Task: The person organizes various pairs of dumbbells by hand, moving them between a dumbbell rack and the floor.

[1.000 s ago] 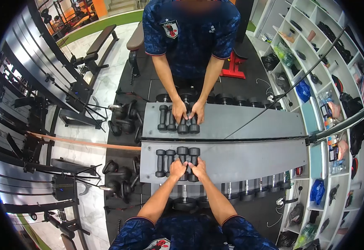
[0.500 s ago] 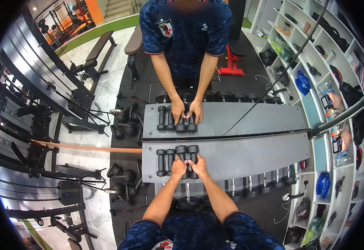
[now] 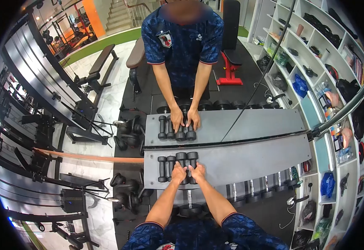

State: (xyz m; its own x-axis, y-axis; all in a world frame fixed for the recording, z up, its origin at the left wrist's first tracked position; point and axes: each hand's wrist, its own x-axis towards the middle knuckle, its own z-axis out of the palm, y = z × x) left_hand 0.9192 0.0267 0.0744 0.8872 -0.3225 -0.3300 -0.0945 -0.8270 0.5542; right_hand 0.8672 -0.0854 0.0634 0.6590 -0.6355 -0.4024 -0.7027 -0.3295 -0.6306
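Observation:
On a grey board, black dumbbells stand side by side, pointing away from me. A smaller pair, including the leftmost dumbbell (image 3: 162, 169), lies left of a thicker pair. My left hand (image 3: 178, 172) is closed around the handle of the left thick dumbbell (image 3: 181, 156), its thumb on the inner side. Around the right thick dumbbell (image 3: 193, 156) my right hand (image 3: 197, 172) is closed too, fingers partly hidden. Both dumbbells rest on the board. The two thumbs are close but apart.
Beyond the grey board (image 3: 240, 160), a mirror reflects my arms and the dumbbells. Larger dumbbells (image 3: 190, 209) sit on a rack below its near edge. Kettlebells (image 3: 125, 187) stand on the left, beside a cable machine (image 3: 73, 200). White shelves (image 3: 317, 166) hold bags and bottles on the right.
My thumbs have moved slightly apart; before, they met between the thick dumbbells. Both hands stay at the same pair. The view has tilted up a little, so the board sits lower.

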